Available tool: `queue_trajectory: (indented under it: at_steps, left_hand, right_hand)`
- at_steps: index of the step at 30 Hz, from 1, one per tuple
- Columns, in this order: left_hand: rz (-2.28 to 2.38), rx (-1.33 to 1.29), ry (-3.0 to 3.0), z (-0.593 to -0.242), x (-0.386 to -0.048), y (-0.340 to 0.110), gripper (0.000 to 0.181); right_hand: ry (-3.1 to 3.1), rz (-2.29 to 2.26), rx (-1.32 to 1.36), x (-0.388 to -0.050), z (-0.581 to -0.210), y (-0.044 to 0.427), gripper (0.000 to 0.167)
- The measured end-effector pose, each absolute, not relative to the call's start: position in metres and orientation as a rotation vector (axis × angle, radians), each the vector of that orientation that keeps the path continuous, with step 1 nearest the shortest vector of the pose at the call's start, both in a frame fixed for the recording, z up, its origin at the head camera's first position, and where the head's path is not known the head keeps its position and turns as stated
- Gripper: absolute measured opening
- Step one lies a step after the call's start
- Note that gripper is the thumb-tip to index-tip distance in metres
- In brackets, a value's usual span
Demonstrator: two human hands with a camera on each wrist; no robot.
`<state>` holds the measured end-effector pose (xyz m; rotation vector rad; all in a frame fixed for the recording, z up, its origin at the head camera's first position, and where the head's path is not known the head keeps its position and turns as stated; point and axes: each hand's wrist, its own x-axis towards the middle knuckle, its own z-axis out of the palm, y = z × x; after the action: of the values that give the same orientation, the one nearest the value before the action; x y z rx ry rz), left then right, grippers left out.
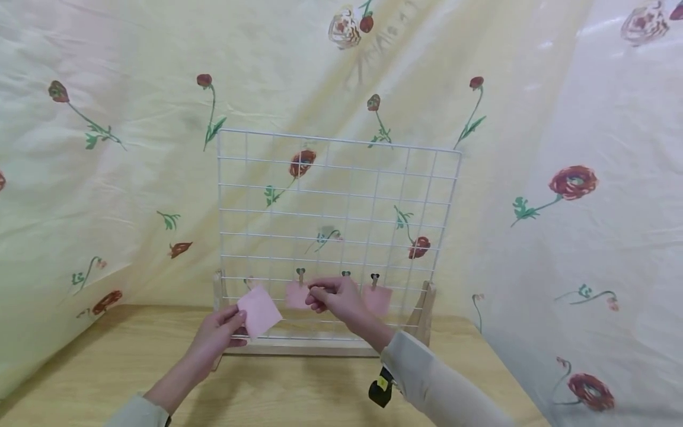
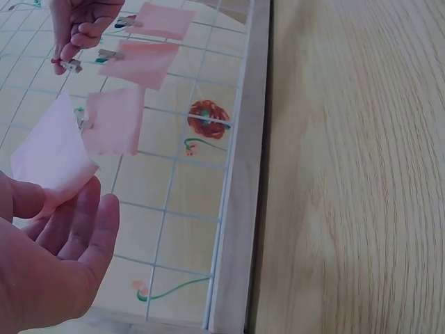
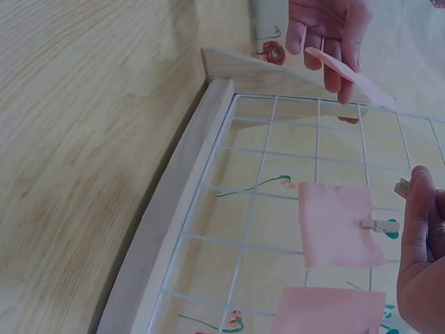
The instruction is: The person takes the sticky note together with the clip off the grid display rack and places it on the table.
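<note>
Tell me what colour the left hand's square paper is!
The square paper is pale pink, clearest in the head view.

No text, brand, number or sign can be read in the three views. In the head view, the black object beside the right sleeve carries a small yellow patch; any marking there is too small to tell.

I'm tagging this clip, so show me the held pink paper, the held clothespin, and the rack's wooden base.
Held pink paper [image 1: 259,312]: head view, sheet's middle.
Held clothespin [image 2: 73,67]: left wrist view, visible part.
Wooden base [image 2: 245,160]: left wrist view, rail's middle.
</note>
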<state>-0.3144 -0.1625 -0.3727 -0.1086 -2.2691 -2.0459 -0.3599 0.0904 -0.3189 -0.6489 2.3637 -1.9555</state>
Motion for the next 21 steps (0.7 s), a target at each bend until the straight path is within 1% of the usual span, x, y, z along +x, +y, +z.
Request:
queue_trajectory:
  at_steps: [10, 17, 21]
  left_hand:
    - [-2.016, -0.131, -2.301, -0.375, -0.312, -0.161, 0.045]
    - [-1.973, -0.151, -2.368, -0.378, -0.309, -0.162, 0.044]
    - [-1.949, -0.186, -2.418, -0.383, -0.307, -0.165, 0.041]
  right_hand:
    - [2.303, -1.974, -0.64, -0.355, -0.325, 0.098, 0.026]
    - [2.341, -1.907, -0.703, -0.353, -0.334, 0.11, 0.024]
    - [2.303, -1.91, -0.65, -0.349, -0.344, 0.118, 0.022]
